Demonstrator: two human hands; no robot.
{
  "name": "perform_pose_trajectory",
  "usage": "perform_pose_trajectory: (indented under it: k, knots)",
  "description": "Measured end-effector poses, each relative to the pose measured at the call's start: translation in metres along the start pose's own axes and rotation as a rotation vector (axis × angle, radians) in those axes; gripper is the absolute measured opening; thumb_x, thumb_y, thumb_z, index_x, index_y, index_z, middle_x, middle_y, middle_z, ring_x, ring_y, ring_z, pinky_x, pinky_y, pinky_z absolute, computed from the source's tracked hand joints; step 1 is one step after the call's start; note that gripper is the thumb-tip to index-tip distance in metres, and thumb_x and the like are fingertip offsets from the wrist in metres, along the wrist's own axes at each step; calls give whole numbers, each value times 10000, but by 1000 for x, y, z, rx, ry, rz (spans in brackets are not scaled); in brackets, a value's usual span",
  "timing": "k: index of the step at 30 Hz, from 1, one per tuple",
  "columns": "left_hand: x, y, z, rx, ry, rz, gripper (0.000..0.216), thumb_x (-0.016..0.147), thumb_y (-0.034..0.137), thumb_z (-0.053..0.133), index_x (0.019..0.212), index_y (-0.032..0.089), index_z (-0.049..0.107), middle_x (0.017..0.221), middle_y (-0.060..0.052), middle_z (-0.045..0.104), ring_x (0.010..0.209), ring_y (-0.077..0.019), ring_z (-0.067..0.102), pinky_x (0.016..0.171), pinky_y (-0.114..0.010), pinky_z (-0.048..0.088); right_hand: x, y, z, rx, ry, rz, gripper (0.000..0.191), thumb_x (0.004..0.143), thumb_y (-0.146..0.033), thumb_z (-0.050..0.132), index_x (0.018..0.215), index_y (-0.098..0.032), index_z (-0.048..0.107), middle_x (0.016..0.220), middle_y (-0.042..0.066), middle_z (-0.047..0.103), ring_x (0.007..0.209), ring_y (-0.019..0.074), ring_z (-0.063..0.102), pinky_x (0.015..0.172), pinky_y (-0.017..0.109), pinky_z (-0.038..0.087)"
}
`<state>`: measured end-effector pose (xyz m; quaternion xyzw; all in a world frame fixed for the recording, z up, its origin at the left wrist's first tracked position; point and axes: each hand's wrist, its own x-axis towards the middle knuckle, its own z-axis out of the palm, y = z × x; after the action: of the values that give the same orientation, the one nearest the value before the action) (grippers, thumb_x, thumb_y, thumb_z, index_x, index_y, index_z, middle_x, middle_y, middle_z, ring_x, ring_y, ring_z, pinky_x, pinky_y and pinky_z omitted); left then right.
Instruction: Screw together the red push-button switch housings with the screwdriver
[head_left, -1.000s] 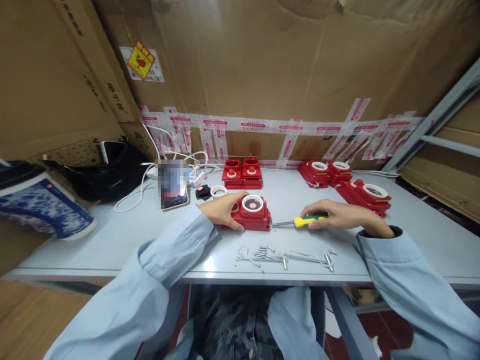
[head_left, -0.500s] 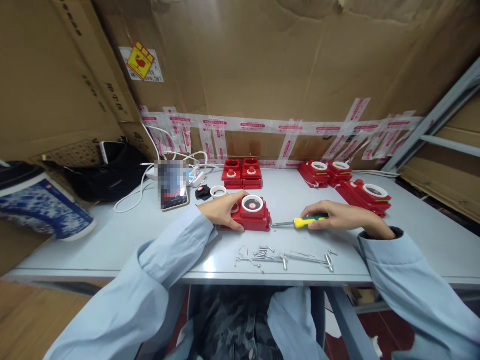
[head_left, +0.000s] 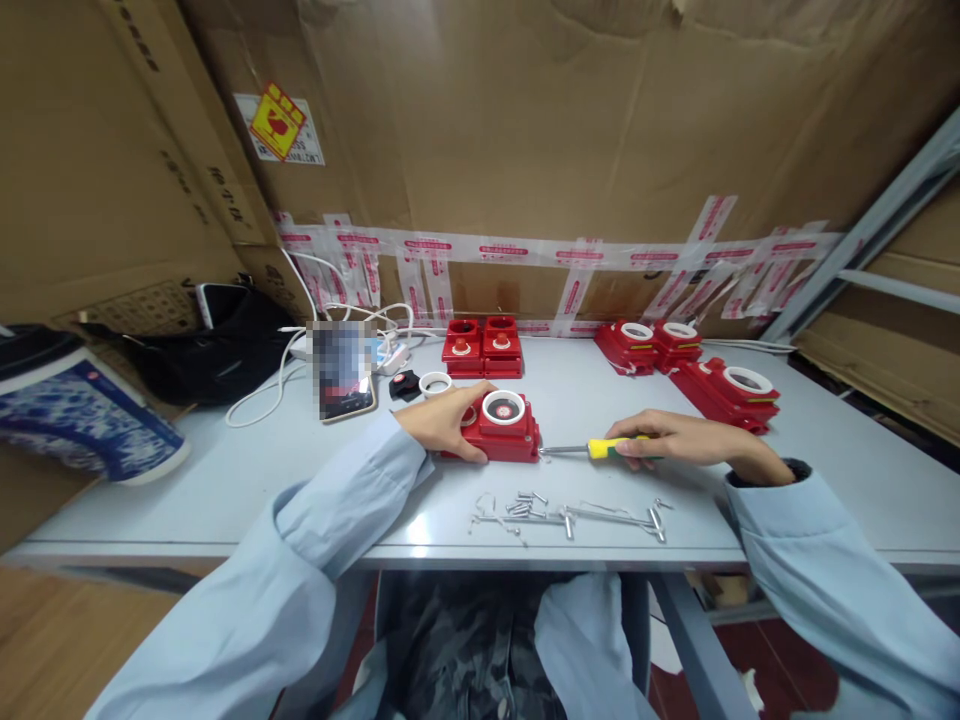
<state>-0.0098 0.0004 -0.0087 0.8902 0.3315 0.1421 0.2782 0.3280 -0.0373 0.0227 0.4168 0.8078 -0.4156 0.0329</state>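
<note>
— What's in front of them?

— A cardboard wall (head_left: 525, 120) patched with tape, and below it a grey table (head_left: 187, 470). A black bag (head_left: 217, 350) sits at the far left, with a phone (head_left: 341, 385) just beside it.

— And all the red pieces?

— 2 open red housings (head_left: 483, 348) stand side by side at the back. 3 ringed red housings (head_left: 679, 343) lie further right, well apart from the hands.

— Which one is being handled?

— The red box (head_left: 501, 432) in the middle, with the white ring on top. It stands flat on the table, near the front edge.

— How is it held?

— The left hand (head_left: 444, 420) is clamped over its left end, thumb along the front, fingers over the top. The box sticks out to the right of that hand.

— And the other hand?

— The right hand (head_left: 667, 440) is closed around the yellow-green handle of a screwdriver (head_left: 592, 449). The tool lies nearly flat, shaft pointing left, its tip right at the box's right side. I can't tell whether it sits in a screw.

— So the box lies between the 2 hands?

— Yes: touching the left, a shaft's reach from the right.

— Anything smaller?

— A loose white ring (head_left: 436, 383) behind the left hand, and scattered screws (head_left: 525, 505) near the front edge.
</note>
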Motion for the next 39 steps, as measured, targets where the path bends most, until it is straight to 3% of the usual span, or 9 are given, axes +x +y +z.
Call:
perform_pose_trajectory:
  k: [7, 20, 23, 27, 35, 39]
  knots:
    - [0, 0, 0, -7, 10, -8, 763, 560, 340, 785, 1231, 217, 446, 1158, -56, 606, 1038, -269, 582, 923, -353, 426, 2, 3, 4, 72, 2, 7, 543, 851, -590, 432, 1047, -124, 630, 749, 33, 563, 669, 137, 485, 651, 281, 401]
    - [0, 1, 0, -11, 3, -5, 761, 564, 350, 785, 1233, 211, 449, 1157, -57, 603, 1044, -268, 578, 928, -353, 426, -3, 8, 8, -35, 76, -35, 492, 856, -551, 452, 1094, -155, 623, 850, 44, 607, 762, 166, 529, 690, 276, 412]
    - [0, 0, 0, -18, 2, -4, 768, 561, 355, 786, 1236, 212, 447, 1166, -61, 600, 1059, -274, 573, 935, -360, 423, -4, 7, 9, -63, 94, -62, 473, 847, -544, 475, 1098, -169, 619, 950, 57, 629, 845, 191, 550, 742, 287, 414]
    - [0, 0, 0, -21, 2, -1, 771, 560, 353, 786, 1237, 216, 444, 1178, -62, 599, 1072, -278, 570, 949, -364, 416, -6, 4, 13, -104, 140, -76, 450, 835, -533, 502, 1097, -182, 606, 1015, 58, 629, 902, 210, 552, 774, 296, 403]
    - [0, 0, 0, -15, -6, 14, 761, 572, 340, 787, 1231, 212, 429, 1191, -59, 590, 1074, -264, 571, 942, -344, 423, -5, 2, 26, -140, 245, -79, 403, 813, -505, 557, 1022, -161, 584, 873, 41, 601, 777, 174, 527, 708, 287, 396]
    - [0, 1, -1, -16, -14, 7, 745, 572, 331, 787, 1216, 209, 435, 1175, -59, 598, 1062, -269, 578, 926, -345, 428, -5, 2, 31, -148, 340, -68, 390, 824, -481, 548, 1056, -170, 592, 946, 57, 630, 832, 191, 548, 748, 295, 399]
